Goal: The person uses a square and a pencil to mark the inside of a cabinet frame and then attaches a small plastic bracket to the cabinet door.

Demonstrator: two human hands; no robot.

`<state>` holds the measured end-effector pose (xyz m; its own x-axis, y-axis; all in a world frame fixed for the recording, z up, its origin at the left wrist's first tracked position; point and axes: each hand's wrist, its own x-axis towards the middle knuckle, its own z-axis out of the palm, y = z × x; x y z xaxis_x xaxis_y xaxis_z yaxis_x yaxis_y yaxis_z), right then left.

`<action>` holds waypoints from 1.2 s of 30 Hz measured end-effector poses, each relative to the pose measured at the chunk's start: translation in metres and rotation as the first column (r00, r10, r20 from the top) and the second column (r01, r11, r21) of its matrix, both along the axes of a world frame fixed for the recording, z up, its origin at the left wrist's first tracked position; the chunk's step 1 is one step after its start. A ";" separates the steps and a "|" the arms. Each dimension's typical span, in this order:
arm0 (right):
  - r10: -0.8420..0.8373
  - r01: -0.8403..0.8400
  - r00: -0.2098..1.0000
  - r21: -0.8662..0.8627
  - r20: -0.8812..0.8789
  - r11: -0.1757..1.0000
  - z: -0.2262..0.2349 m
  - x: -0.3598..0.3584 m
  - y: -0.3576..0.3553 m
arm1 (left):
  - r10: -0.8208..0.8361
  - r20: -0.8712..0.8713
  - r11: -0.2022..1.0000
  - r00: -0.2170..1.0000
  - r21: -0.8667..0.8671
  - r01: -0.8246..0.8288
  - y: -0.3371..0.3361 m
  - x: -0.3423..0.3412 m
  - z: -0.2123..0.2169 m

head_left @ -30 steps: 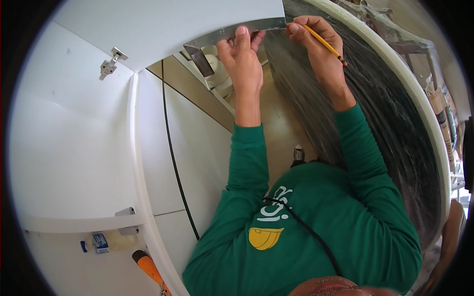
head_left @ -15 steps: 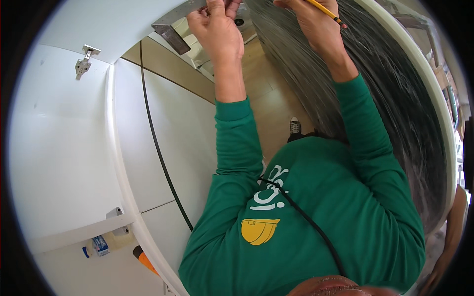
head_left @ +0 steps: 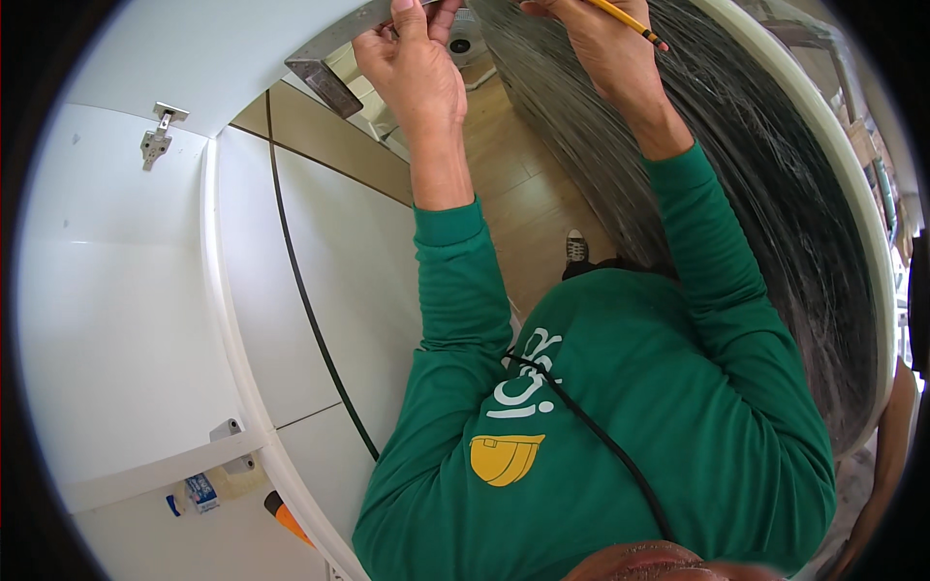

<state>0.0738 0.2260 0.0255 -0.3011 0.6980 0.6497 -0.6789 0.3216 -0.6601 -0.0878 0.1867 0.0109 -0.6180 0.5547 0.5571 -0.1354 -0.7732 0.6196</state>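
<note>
My left hand [head_left: 417,73] is raised at the top of the view and presses a grey metal square ruler [head_left: 325,60] against the underside of a white cabinet panel [head_left: 213,53]. My right hand [head_left: 591,39] is up beside it, gripping a yellow pencil [head_left: 630,21] whose dark tip points right. Both arms wear green sleeves. The ruler's far end and my fingertips run out of the top edge of the picture.
A metal hinge [head_left: 155,136] sits on the white cabinet wall at left. A black cable [head_left: 310,310] hangs down the white doors. A dark streaked slab [head_left: 775,194] with a white edge curves on the right. Small items, one orange-handled [head_left: 286,513], lie on a shelf below.
The view has tilted down, so both hands, the ruler and the pencil now sit higher, at the top edge. The hands keep the same hold on ruler and pencil.
</note>
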 end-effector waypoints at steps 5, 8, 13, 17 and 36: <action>-0.022 0.022 1.000 0.026 -0.007 0.999 0.002 -0.001 -0.002 | 0.013 0.000 1.000 1.000 -0.022 -0.013 -0.005 0.005 0.004; -0.039 0.039 0.999 0.019 -0.015 0.999 0.002 -0.005 0.001 | 0.010 0.003 1.000 1.000 -0.020 -0.010 -0.002 0.002 0.001; -0.081 0.081 0.997 -0.010 -0.011 0.997 0.003 -0.011 0.006 | -0.013 -0.015 0.999 1.000 0.035 0.014 0.001 0.001 -0.001; -0.124 0.125 0.992 -0.030 0.038 0.992 0.007 -0.012 0.003 | 0.014 -0.003 1.000 1.000 0.028 -0.014 0.004 0.001 -0.002; -0.240 0.228 0.954 0.088 0.177 0.970 0.013 0.016 -0.011 | 0.041 0.018 0.999 0.999 -0.029 -0.040 -0.002 0.010 0.001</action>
<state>0.0896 0.2148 0.0384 -0.2535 0.7208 0.6452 -0.4475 0.5039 -0.7388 -0.0774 0.1847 0.0124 -0.6503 0.5446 0.5296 -0.1160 -0.7602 0.6393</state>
